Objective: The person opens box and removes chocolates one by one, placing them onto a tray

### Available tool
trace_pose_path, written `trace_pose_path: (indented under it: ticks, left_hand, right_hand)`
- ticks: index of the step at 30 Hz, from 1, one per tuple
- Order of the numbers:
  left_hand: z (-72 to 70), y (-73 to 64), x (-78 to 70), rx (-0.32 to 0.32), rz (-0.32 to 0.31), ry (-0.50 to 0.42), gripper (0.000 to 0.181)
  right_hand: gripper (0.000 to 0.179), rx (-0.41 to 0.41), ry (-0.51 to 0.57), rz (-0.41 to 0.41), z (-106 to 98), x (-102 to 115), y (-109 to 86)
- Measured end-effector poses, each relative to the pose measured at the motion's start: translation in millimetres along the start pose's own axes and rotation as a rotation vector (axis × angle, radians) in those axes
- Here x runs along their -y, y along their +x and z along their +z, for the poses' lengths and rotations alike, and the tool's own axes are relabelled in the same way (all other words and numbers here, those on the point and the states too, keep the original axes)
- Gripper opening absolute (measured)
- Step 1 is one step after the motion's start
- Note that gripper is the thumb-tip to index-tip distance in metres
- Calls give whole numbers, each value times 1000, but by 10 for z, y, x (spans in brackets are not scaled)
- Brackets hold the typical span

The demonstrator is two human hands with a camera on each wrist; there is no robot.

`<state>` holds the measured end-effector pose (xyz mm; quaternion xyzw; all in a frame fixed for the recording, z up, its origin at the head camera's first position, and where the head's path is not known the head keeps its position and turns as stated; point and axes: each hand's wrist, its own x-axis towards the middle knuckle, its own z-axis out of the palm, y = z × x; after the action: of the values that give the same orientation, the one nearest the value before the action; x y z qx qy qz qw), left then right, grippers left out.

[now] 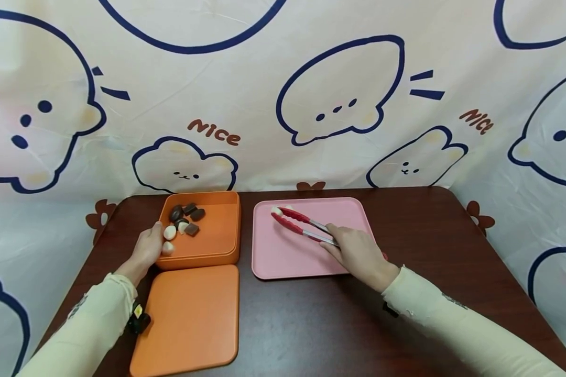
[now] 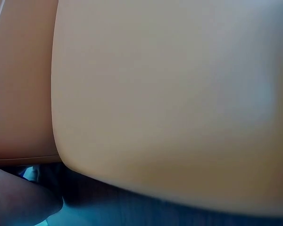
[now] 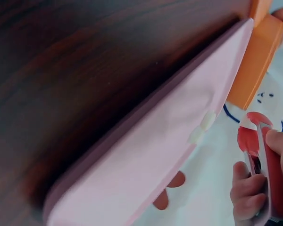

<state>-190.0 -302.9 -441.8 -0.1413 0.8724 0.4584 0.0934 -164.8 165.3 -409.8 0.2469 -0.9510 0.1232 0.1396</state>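
Observation:
My right hand (image 1: 358,254) grips a pair of red-and-silver tongs (image 1: 306,226) over the pink tray (image 1: 306,262). A white piece (image 3: 247,124) shows between the red tips in the right wrist view. Two pale pieces (image 3: 208,121) lie near the tray's far edge there. My left hand (image 1: 147,246) holds the left wall of an orange box (image 1: 217,225). Inside that box, several dark brown pieces (image 1: 189,209) and round white pieces (image 1: 170,232) are gathered at the left. In the left wrist view, part of the left hand (image 2: 21,200) appears at the lower left.
A flat orange lid (image 1: 188,319) lies in front of the box, close against it. Both stand left of the tray on a dark brown table (image 1: 283,324). A white cloth with printed cartoon figures (image 1: 259,104) hangs behind and at the sides.

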Motion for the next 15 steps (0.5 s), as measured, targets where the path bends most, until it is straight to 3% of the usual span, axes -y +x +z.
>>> trace_pose_path:
  ticks: [9,15]
  left_hand:
    - [7,23,-3,0,14,13,60]
    - [3,8,-20,47,-18,-12,82]
  right_hand:
    - [21,176,229,279,-44,-223,101]
    - [29,248,362,355,-50,-390,149]
